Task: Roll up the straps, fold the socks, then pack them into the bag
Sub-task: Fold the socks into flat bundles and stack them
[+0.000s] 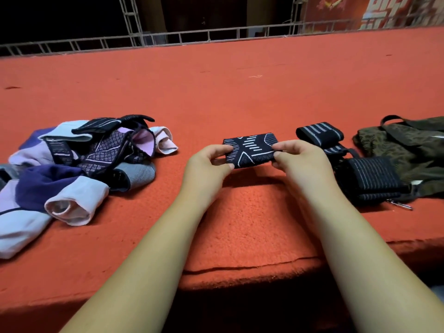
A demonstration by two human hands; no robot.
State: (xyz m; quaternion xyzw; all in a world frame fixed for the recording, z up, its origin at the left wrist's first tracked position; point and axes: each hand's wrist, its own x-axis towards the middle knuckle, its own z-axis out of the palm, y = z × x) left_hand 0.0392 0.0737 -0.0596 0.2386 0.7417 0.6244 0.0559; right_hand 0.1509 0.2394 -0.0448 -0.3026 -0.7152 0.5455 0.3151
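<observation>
I pinch the rolled black strap [249, 150] by its two ends, left hand [208, 162] and right hand [296, 159] curled around it, centre, just above the red carpet [240, 92]. It seems light, soft and springy, likely to unwind, so holding the ends suits it.

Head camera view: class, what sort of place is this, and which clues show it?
Probably a stage or event platform: red carpet over a raised step, a metal truss along the far edge, and a red banner with large white characters behind.
</observation>
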